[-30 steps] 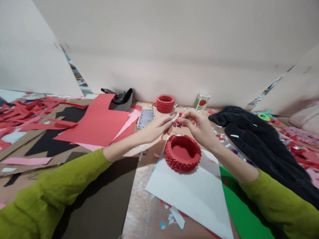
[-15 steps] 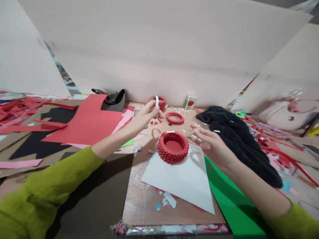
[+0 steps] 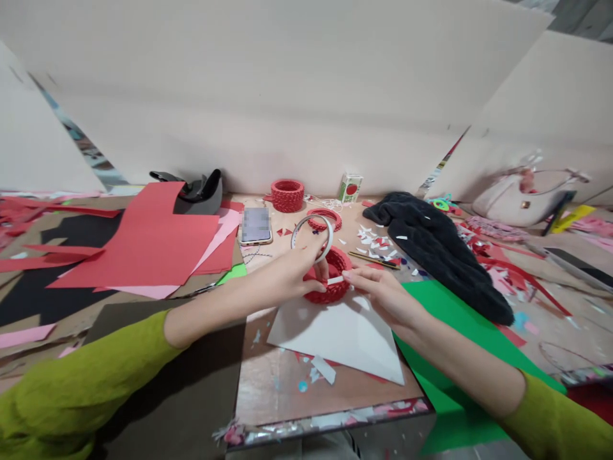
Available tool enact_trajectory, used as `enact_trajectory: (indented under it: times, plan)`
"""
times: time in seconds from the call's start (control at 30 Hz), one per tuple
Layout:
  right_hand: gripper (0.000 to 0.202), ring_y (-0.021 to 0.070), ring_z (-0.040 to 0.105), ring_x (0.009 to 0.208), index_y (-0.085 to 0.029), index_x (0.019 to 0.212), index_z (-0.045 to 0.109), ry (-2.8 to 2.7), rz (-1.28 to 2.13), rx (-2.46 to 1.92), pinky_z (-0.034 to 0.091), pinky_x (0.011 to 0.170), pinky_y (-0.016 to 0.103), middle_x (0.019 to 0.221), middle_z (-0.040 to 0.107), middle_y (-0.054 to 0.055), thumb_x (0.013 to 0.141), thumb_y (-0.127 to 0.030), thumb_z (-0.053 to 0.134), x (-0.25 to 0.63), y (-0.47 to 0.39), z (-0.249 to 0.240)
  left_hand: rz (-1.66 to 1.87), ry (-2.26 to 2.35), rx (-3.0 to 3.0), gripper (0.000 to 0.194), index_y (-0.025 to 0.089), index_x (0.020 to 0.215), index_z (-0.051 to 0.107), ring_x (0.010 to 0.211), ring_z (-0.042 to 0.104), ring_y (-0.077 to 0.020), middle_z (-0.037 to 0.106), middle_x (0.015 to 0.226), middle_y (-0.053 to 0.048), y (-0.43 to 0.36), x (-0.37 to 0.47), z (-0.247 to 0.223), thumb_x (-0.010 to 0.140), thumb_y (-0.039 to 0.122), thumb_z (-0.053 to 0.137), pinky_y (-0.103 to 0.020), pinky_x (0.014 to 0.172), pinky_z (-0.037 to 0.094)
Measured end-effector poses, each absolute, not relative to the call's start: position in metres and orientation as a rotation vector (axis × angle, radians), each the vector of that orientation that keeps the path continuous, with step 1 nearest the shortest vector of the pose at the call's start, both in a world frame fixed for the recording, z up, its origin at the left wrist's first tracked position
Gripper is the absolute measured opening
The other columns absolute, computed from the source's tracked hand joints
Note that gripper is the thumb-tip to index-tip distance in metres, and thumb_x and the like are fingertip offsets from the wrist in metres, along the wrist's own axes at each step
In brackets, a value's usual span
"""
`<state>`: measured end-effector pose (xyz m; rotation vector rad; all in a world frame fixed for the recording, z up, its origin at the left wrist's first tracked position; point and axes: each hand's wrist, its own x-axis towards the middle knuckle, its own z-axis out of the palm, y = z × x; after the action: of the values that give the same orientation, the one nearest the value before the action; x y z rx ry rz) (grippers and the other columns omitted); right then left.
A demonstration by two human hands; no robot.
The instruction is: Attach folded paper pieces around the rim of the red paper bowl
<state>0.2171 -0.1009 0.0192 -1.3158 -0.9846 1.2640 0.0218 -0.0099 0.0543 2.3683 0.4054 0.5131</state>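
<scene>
A round red bowl of folded paper pieces [image 3: 341, 259] stands on a white sheet [image 3: 330, 335] in front of me. My left hand [image 3: 306, 265] reaches over its left side, with a nearly used-up roll of tape [image 3: 330, 237] hooked around the fingers. Across the near rim lies a short white strip of tape [image 3: 335, 280]. Thumb and fingers of my left hand press at the strip's left end. At its right end, my right hand [image 3: 376, 284] is closed in a pinch. Part of the bowl is hidden behind my left hand.
Behind are a red paper ring [image 3: 330, 220], a red cup-like piece [image 3: 287, 196], a phone [image 3: 256, 225] and a small box [image 3: 351, 188]. Red sheets [image 3: 138, 249] lie left; dark cloth [image 3: 440, 255] and green sheet [image 3: 460, 351] lie right. White scraps and a pencil [image 3: 373, 259] sit beyond the bowl.
Both hands have come together at the bowl, the left moving down and right, the right moving in leftward. The tape strip now lies across the near rim. The view has shifted slightly.
</scene>
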Motion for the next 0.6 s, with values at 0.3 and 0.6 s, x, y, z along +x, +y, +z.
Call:
enact_trajectory:
  times: [0.3, 0.6]
  plan:
    - [0.030, 0.0174, 0.057, 0.081, -0.018, 0.086, 0.077, -0.975, 1.219, -1.362, 0.040, 0.077, 0.032, 0.092, 0.072, 0.007, 0.070, -0.043, 0.078, 0.214, -0.102, 0.016, 0.388, 0.556, 2.446, 0.057, 0.019, 0.133, 0.031, 0.086, 0.066, -0.0197, 0.070, 0.100, -0.006, -0.021, 0.023, 0.066, 0.082, 0.009, 0.056, -0.029, 0.071, 0.048]
    - [0.030, 0.0171, 0.059, 0.080, -0.016, 0.080, 0.076, -0.924, 1.183, -1.394, 0.040, 0.078, 0.032, 0.089, 0.074, 0.008, 0.068, -0.043, 0.079, 0.211, -0.102, 0.015, 0.383, 0.617, 2.557, 0.067, 0.016, 0.140, 0.025, 0.092, 0.067, -0.0213, 0.070, 0.108, -0.011, -0.026, 0.025, 0.068, 0.081, 0.005, 0.054, -0.030, 0.075, 0.050]
